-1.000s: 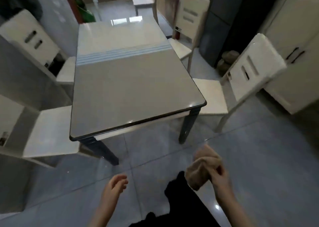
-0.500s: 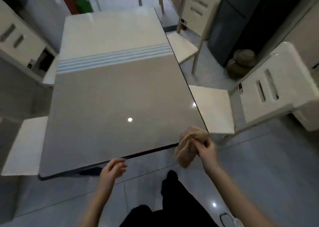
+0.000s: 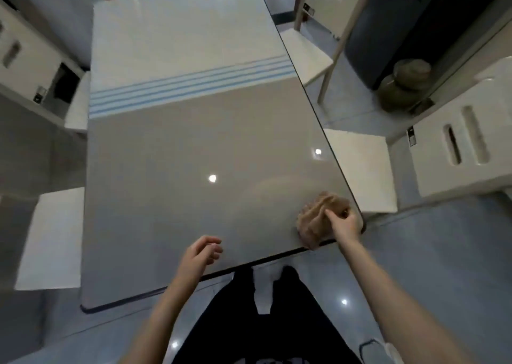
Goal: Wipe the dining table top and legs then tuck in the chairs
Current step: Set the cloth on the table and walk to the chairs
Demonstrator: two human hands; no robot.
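Dining table top (image 3: pixel 180 156), a glossy rectangular slab with a thin dark rim, fills the head view. It is grey-beige across the near part and cream at the far end, with a band of pale blue stripes (image 3: pixel 191 86) between them and 2 small light glints on the sheen. A crumpled tan cloth (image 3: pixel 313 222) lies bunched on its near right corner, soft and creased, one fold hanging just over the near edge. The right hand (image 3: pixel 346 222) grips the cloth from above, fingers curled into it. The left hand (image 3: pixel 201 255) hovers over the near edge with fingers loosely curled, holding nothing. 4 cream flat-seated chairs (image 3: pixel 50 239) stand with their seats showing beside the table, 2 each side (the near right one has 2 slots cut in its backrest). A small dark label (image 3: pixel 411 137) on that backrest is too small to read. A squat brown lidded jar (image 3: pixel 407 83) sits on the shiny grey tiled floor (image 3: pixel 429 266).
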